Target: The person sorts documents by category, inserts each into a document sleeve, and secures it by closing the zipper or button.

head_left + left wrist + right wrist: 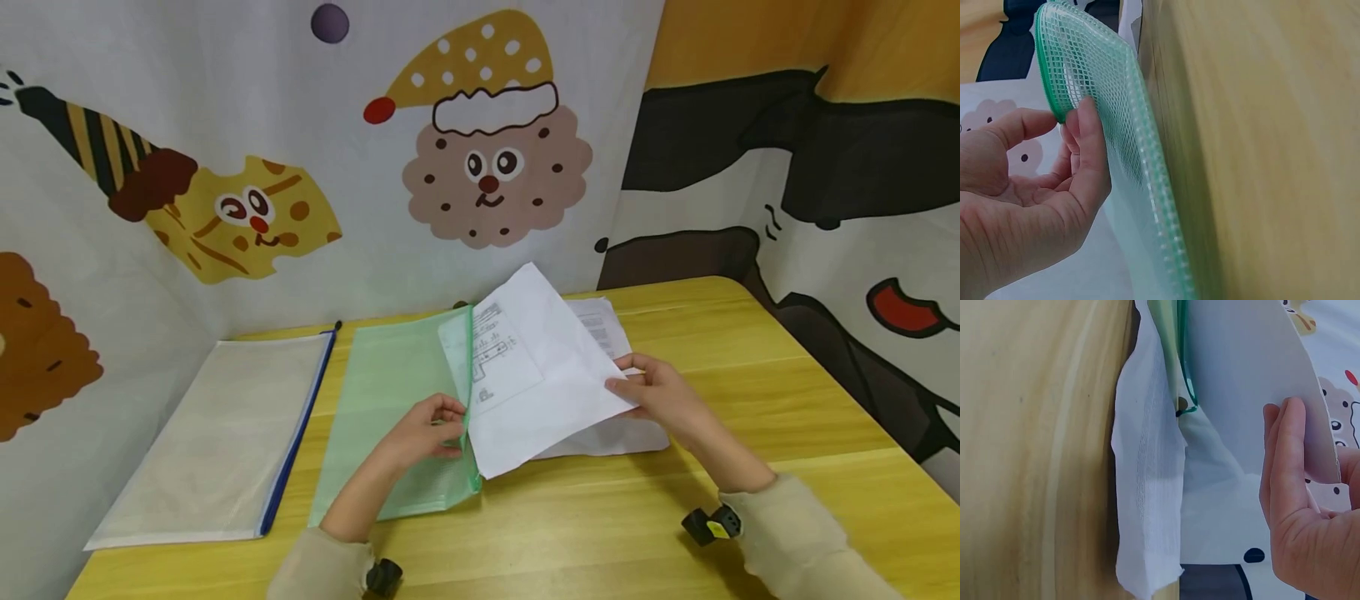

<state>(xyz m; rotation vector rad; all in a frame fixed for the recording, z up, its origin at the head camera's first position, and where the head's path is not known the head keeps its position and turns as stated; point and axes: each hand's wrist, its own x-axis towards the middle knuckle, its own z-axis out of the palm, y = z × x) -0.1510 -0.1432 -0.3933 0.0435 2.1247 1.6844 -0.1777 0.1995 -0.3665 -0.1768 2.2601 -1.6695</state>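
Note:
A green mesh zip pouch (397, 375) lies on the table, its opening on the right side. My left hand (426, 429) pinches the edge of that opening between thumb and fingers; the left wrist view shows the green zip edge (1047, 81) lifted at the fingertips. My right hand (660, 396) holds a white printed sheet (547, 392) by its right corner, thumb on top and fingers beneath. The sheet is raised and tilted, its left part at the pouch's mouth. Under it, more printed paper (603, 325) lies on the table, partly covered.
A second pouch (217, 433), whitish with a blue zip, lies flat at the left of the wooden table (600, 533). Behind the table hangs a cloth (300, 75) printed with cartoon figures.

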